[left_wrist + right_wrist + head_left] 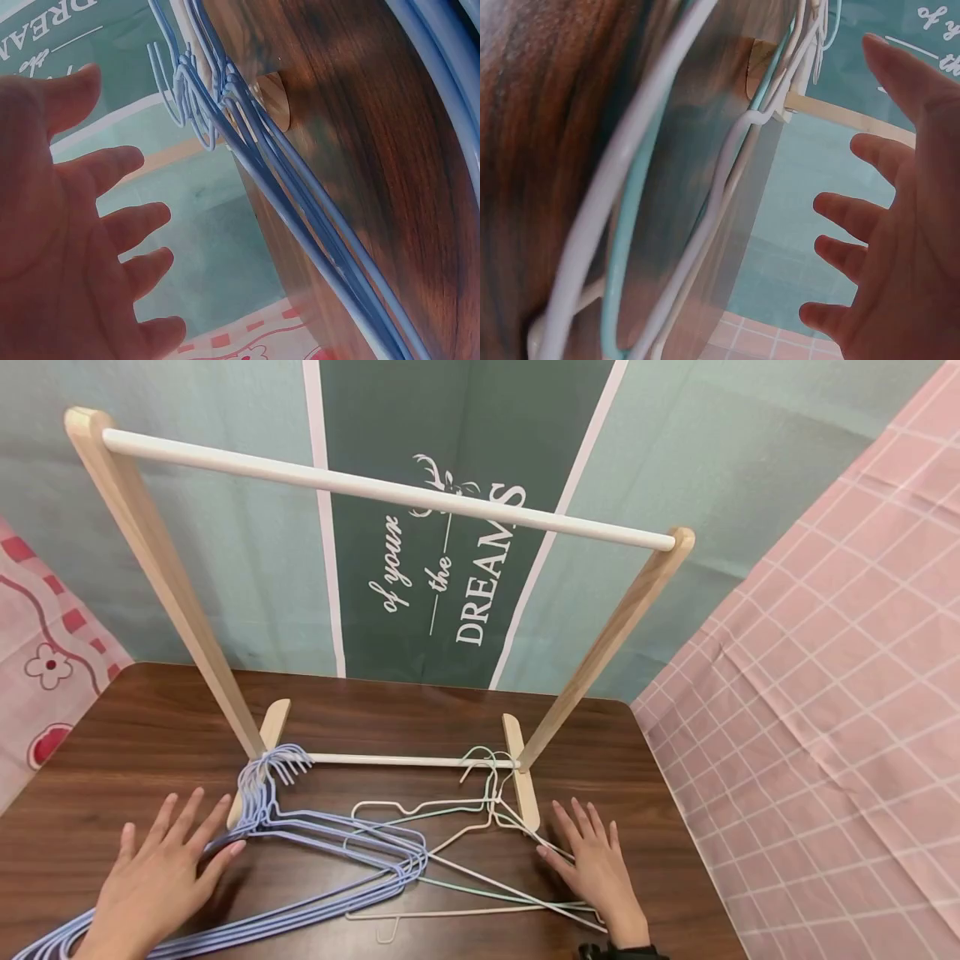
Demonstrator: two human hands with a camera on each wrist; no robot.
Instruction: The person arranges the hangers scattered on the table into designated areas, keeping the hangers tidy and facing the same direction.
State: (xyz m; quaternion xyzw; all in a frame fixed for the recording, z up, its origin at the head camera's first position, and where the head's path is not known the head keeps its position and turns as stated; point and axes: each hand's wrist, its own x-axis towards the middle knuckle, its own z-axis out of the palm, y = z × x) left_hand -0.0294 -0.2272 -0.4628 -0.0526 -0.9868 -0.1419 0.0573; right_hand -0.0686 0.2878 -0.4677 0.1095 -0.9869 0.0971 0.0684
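Observation:
In the head view my left hand (161, 872) is spread palm down over the stack of blue hangers (315, 843), fingers straight and nothing held. The left wrist view shows its fingers apart, beside the blue hanger hooks (187, 90). On the right, my right hand (596, 864) is held with straight fingers at the right end of a loose pile of white, beige and mint-green hangers (480, 877). The right wrist view has a white hanger (611, 165) and a mint one (626, 255) beside that empty hand. Several blue hooks lie bunched at the rack's left foot.
Behind the hangers stands a wooden garment rack (600, 652) with a white top rail (390, 491) and a low white bar (390, 761). The brown table (172, 718) meets a green-grey curtain (240, 585) at the back. Pink checked cloth (832, 693) hangs at the right.

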